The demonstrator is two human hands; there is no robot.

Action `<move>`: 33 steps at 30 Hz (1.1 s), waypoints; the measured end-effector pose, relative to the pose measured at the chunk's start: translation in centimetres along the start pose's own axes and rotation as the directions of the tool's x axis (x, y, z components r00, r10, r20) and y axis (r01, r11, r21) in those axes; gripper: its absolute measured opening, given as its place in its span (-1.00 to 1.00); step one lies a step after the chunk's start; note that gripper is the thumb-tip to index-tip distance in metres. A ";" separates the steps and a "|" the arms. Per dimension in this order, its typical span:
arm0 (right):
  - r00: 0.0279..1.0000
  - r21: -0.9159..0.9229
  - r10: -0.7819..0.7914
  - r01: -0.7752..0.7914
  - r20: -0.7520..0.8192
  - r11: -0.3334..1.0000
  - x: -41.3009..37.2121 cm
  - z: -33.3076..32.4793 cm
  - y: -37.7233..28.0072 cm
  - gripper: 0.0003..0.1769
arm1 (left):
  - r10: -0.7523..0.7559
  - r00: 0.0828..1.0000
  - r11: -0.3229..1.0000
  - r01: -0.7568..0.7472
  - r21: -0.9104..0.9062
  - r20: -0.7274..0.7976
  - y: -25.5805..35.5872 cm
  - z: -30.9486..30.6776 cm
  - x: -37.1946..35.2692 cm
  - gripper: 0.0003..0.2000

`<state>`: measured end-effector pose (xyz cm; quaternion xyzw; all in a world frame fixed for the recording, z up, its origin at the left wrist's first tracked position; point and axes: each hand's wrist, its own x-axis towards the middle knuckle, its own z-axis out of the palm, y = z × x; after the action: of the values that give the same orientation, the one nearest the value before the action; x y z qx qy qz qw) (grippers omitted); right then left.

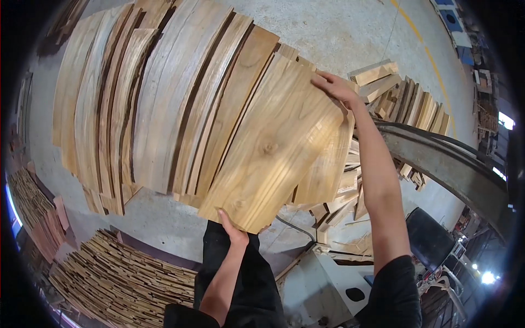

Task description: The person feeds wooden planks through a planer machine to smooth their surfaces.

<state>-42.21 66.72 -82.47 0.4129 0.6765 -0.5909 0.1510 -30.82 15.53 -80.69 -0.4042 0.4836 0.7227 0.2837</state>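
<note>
A wide, pale wooden board [268, 145] with a knot in its face lies at a slant in front of me. My left hand [236, 234] grips its near end, thumb on the upper face and the other fingers hidden beneath. At the far right corner, my right hand [339, 92] is closed on the edge, fingers over the top. Another light board [326, 177] shows under the right side of the held one. Left of it, a brown plank [240, 87] lies alongside, touching or nearly so.
Several long planks [169, 104] spread to the left. Short offcuts [407, 101] are piled at the right, near a metal beam [437, 153]. A large stack of thin strips [120, 273] sits at lower left. A grey machine panel [333, 279] stands close to my right leg.
</note>
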 end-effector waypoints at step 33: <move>0.914 0.103 0.342 -0.370 0.220 0.923 -6.1 0.8 -1.7 0.18 | -0.114 0.977 0.987 0.132 -0.093 0.179 3.2 -3.4 -1.4 -0.13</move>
<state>-39.95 63.70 -77.27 0.4783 0.5275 -0.6381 0.2931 -31.64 11.21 -78.71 -0.3835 0.3927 0.7603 0.3474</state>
